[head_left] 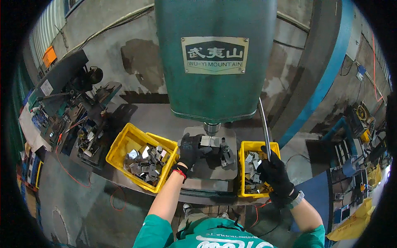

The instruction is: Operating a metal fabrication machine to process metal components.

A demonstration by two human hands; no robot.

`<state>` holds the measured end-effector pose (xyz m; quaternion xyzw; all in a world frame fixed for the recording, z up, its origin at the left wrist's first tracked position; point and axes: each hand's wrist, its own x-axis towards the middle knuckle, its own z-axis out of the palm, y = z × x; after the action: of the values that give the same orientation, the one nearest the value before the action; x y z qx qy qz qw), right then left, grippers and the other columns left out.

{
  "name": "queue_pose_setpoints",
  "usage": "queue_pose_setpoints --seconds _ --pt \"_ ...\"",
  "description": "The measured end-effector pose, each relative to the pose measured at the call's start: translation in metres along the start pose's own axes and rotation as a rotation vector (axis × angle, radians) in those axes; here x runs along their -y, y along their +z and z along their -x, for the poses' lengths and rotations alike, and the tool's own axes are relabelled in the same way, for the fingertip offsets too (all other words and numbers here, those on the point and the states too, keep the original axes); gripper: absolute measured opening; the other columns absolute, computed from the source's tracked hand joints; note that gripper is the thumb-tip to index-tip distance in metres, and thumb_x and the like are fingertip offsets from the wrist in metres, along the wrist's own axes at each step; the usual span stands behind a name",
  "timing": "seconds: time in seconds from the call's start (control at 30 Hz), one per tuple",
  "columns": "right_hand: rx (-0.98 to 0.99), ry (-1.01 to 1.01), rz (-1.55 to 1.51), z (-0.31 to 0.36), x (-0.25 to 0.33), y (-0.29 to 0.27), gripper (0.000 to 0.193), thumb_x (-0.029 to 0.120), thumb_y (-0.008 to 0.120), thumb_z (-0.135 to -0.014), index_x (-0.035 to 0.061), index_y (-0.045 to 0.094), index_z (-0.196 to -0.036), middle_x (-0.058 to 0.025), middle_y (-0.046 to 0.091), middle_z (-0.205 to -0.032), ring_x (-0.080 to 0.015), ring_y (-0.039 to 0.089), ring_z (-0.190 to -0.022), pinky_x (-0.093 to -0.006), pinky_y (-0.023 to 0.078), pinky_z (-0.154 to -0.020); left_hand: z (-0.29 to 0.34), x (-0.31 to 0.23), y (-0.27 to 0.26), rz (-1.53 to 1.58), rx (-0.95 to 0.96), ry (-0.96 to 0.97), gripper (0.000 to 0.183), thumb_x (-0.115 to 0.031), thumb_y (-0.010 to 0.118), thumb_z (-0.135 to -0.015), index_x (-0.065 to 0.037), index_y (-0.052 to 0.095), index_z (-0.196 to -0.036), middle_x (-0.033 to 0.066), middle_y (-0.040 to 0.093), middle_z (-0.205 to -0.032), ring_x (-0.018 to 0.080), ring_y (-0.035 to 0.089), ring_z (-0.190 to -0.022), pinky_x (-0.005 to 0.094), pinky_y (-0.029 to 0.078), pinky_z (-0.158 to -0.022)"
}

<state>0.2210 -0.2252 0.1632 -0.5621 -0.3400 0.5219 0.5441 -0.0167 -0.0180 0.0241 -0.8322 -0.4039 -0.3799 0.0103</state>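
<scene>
Green shirt, right fingers curled round lever

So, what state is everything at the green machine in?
Left bin, open, holding metal parts
Right bin, open, holding metal parts
Lever, slanted, held
Right grip, closed around the lever
Chuck, cannot tell whether spinning
Metal piece, under the chuck
Left grip, beside the metal piece, fingers partly hidden

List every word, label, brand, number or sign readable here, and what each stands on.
Wording isn't copied here.
Pale nameplate on the green drill press: large characters above Latin capitals, legible.
Green shirt: white lettering, cut off.
White label on the dark machine at left: too small.
Yellow bag: blurred.
</scene>
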Motion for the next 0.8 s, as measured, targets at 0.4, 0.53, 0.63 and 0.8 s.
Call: queue_pose_setpoints --seconds 0.4,0.53,0.63,0.8 --pt "-0.097 -0.112 -0.146 -0.019 -0.032 0.002 0.031 0.032 0.046 -0.093 0.0082 0.053 -0.111 0.0056 0.037 -0.062 -0.0054 0.034 -0.051 -0.018 0.029 -0.046 -0.005 -0.007 -0.001 0.308 0.045 -0.067 0.038 -0.029 0.068 -0.075 -0.008 0.056 -0.105 0.0111 0.061 -0.091 0.0336 0.052 -0.091 0.0464 0.037 -0.085" --pt "-0.068 -0.05 -0.287 -0.018 -0.03 0.002 0.03 0.032 0.046 -0.093 0.0103 0.053 -0.112 0.0061 0.038 -0.062 -0.0048 0.033 -0.05 -0.0183 0.027 -0.045 -0.002 -0.002 0.006 0.329 0.114 -0.115 0.037 -0.034 0.064 -0.077 -0.011 0.056 -0.105 0.0105 0.061 -0.093 0.0317 0.055 -0.092 0.0506 0.031 -0.093" --pt "-0.01 0.014 -0.556 -0.027 -0.043 -0.003 0.028 0.032 0.048 -0.092 0.0116 0.055 -0.11 0.0065 0.039 -0.062 -0.0045 0.034 -0.051 -0.0185 0.027 -0.045 -0.002 -0.003 0.007 0.317 0.093 -0.107 0.036 -0.034 0.063 -0.078 -0.01 0.056 -0.105 0.0102 0.06 -0.093 0.0319 0.055 -0.091 0.0506 0.029 -0.094" --pt "-0.145 -0.052 -0.54 -0.048 -0.071 -0.005 0.027 0.036 0.053 -0.089 0.0139 0.057 -0.104 0.0058 0.045 -0.066 -0.0048 0.042 -0.056 -0.0177 0.032 -0.047 0.0 -0.006 0.008 0.251 -0.015 -0.039 0.036 -0.031 0.064 -0.078 -0.008 0.056 -0.104 0.0116 0.059 -0.093 0.0325 0.052 -0.093 0.0484 0.031 -0.093"
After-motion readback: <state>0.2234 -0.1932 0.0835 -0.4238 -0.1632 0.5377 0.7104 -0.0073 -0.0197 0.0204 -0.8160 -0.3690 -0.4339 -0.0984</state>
